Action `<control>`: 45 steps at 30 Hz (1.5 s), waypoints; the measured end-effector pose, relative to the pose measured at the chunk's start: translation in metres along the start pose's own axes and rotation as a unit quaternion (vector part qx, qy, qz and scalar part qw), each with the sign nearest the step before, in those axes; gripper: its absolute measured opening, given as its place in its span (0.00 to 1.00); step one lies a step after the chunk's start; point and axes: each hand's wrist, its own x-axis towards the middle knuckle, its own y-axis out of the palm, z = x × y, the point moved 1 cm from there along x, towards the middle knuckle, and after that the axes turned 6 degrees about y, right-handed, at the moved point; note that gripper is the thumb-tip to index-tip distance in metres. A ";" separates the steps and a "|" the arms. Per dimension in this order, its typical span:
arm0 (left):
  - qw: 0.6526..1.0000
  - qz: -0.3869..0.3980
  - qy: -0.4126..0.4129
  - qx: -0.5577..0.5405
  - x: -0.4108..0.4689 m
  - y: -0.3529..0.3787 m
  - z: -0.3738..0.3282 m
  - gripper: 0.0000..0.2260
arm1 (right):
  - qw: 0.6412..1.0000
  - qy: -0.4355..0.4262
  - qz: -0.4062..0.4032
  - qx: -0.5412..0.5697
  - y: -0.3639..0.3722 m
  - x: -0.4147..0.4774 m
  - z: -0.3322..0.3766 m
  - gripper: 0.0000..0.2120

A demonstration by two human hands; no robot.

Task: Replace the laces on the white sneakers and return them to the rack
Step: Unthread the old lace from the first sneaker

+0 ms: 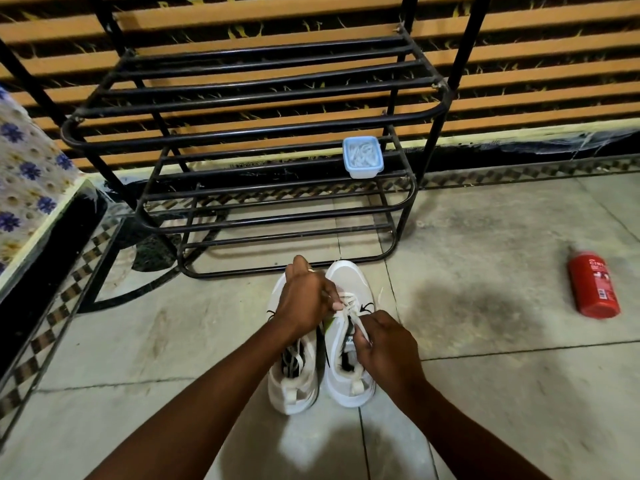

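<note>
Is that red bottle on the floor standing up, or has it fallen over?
Fallen over. The red bottle lies flat on its side on the floor, with its printed label facing up.

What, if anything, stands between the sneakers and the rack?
Nothing visible: bare floor lies between the sneakers and the rack. Only a small box sits on the rack, towards its right end.
</note>
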 end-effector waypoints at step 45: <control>0.989 -0.045 0.053 -0.127 -0.001 -0.007 -0.002 0.03 | 1.000 0.027 -0.010 0.010 -0.002 0.004 0.003 0.15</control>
